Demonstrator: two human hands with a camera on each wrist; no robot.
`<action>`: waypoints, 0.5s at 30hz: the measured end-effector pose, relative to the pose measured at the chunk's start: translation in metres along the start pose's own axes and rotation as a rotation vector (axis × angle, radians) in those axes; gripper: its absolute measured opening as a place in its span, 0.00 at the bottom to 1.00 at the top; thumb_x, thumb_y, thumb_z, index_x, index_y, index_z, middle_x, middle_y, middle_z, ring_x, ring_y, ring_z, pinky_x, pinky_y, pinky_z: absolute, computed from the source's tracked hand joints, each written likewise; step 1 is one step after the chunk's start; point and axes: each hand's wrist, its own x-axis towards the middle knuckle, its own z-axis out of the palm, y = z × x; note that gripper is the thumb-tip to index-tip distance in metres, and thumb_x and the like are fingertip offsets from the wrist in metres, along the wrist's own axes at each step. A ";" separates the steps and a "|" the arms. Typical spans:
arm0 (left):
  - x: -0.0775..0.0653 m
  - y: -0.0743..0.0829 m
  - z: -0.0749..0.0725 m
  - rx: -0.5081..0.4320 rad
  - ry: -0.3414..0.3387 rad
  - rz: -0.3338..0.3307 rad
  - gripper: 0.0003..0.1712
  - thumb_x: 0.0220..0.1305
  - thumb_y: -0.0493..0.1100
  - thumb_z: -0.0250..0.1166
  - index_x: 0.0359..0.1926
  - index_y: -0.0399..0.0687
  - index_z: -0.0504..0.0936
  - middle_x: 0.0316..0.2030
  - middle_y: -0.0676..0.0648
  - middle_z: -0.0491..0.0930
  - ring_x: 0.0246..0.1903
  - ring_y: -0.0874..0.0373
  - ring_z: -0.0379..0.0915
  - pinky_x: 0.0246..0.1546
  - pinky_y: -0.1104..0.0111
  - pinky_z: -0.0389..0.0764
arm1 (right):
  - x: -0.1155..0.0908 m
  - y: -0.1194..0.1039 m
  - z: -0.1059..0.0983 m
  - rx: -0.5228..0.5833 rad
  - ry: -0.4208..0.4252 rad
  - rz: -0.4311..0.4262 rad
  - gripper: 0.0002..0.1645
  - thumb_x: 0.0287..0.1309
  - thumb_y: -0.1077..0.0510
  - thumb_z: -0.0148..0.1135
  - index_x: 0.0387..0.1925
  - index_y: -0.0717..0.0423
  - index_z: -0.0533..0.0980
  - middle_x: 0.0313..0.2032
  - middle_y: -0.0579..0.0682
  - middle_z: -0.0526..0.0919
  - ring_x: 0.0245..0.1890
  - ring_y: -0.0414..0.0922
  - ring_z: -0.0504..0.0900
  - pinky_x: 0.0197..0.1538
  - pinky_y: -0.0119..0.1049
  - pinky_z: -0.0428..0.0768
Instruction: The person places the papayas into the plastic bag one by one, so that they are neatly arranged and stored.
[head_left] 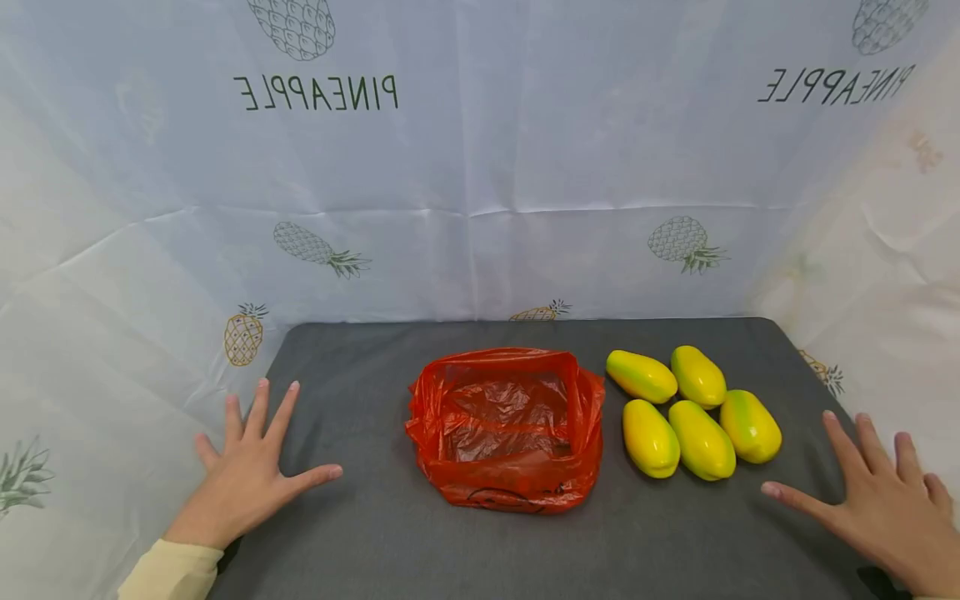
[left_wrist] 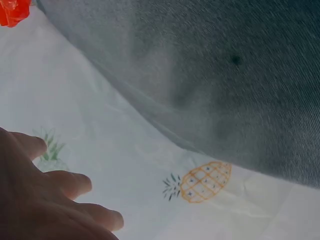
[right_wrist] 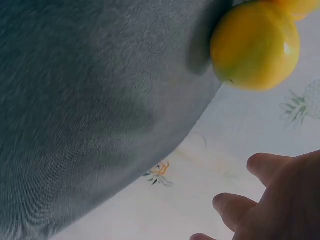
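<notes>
My left hand (head_left: 251, 475) hovers at the table's left edge with its fingers spread, holding nothing. At the right edge my right hand (head_left: 881, 504) is spread in the same way, also with nothing in it. Between them a red plastic bag (head_left: 517, 492) lies with its wide mouth facing up, its rim folded outward. To the right of the bag several yellow-green mangoes (head_left: 702, 442) lie grouped together. The nearest one to my right hand is the rightmost mango (head_left: 750, 427), which the right wrist view shows as a rounded end (right_wrist: 255, 47).
A dark grey cloth covers the table (head_left: 352, 400). White curtains (head_left: 465, 150) printed with pineapples hang behind it and on both sides. Dark lettering marks the front of the bag.
</notes>
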 end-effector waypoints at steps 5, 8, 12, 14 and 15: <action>0.004 0.007 0.003 -0.021 -0.014 -0.002 0.76 0.58 0.81 0.69 0.88 0.66 0.28 0.86 0.40 0.16 0.79 0.16 0.10 0.53 0.07 0.28 | 0.008 -0.004 -0.004 0.039 -0.012 -0.065 0.85 0.55 0.14 0.63 0.86 0.58 0.28 0.80 0.82 0.32 0.75 0.90 0.35 0.63 0.87 0.50; 0.009 0.015 0.005 -0.052 -0.023 -0.001 0.75 0.58 0.80 0.69 0.88 0.67 0.28 0.86 0.41 0.17 0.80 0.18 0.13 0.56 0.08 0.31 | 0.019 -0.006 -0.010 0.098 -0.069 -0.133 0.81 0.62 0.18 0.61 0.85 0.62 0.28 0.78 0.85 0.30 0.72 0.92 0.40 0.60 0.88 0.54; 0.019 0.032 0.010 -0.110 -0.043 0.006 0.73 0.59 0.81 0.68 0.88 0.68 0.30 0.88 0.40 0.23 0.83 0.21 0.20 0.63 0.12 0.39 | 0.034 -0.008 -0.015 0.187 -0.166 -0.174 0.75 0.71 0.22 0.55 0.83 0.71 0.28 0.76 0.87 0.29 0.73 0.91 0.41 0.59 0.87 0.57; 0.026 0.040 0.013 -0.148 -0.056 0.011 0.72 0.61 0.81 0.66 0.88 0.65 0.31 0.88 0.39 0.29 0.84 0.22 0.28 0.68 0.16 0.45 | 0.038 -0.010 -0.017 0.203 -0.173 -0.171 0.73 0.73 0.23 0.53 0.82 0.74 0.29 0.77 0.86 0.31 0.74 0.89 0.41 0.58 0.87 0.58; 0.029 0.044 0.014 -0.167 -0.065 0.012 0.72 0.61 0.82 0.65 0.88 0.64 0.31 0.88 0.38 0.32 0.84 0.23 0.33 0.70 0.18 0.50 | 0.040 -0.011 -0.017 0.210 -0.170 -0.171 0.72 0.74 0.24 0.52 0.82 0.75 0.31 0.77 0.86 0.34 0.75 0.88 0.41 0.58 0.87 0.59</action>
